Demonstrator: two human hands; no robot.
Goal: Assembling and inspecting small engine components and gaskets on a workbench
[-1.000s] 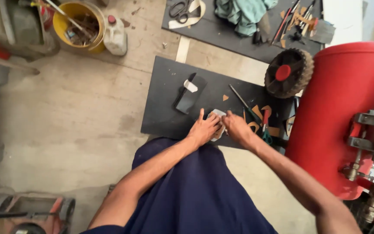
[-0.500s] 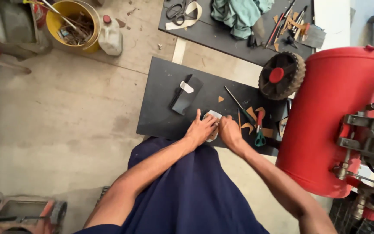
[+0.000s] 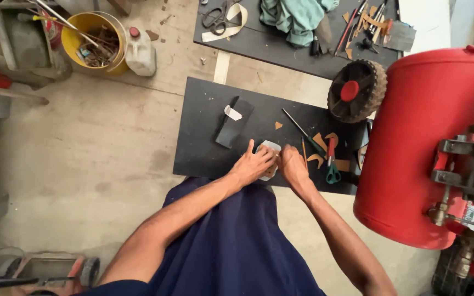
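- Since a moment ago both hands have stayed on the same small pale piece point(image 3: 270, 147); only the view has slid, bringing the tank further in at right.
- Red tank point(image 3: 429, 142) fills the right side, a black wheel point(image 3: 356, 90) at its upper left.
- Black mat point(image 3: 204, 148) lies on the floor at centre, a second mat point(image 3: 259, 41) above it.
- Yellow bucket point(image 3: 91, 41) stands at upper left, with a white jug point(image 3: 140, 52) just beside it.
- Left hand point(image 3: 254, 164) presses the pale piece onto the mat's near edge, fingers together, thumb raised.
- Right hand point(image 3: 293, 167) is curled at the piece's right edge; whether it pinches the piece I cannot tell.
- Scissors point(image 3: 332, 164) lie just right of it.
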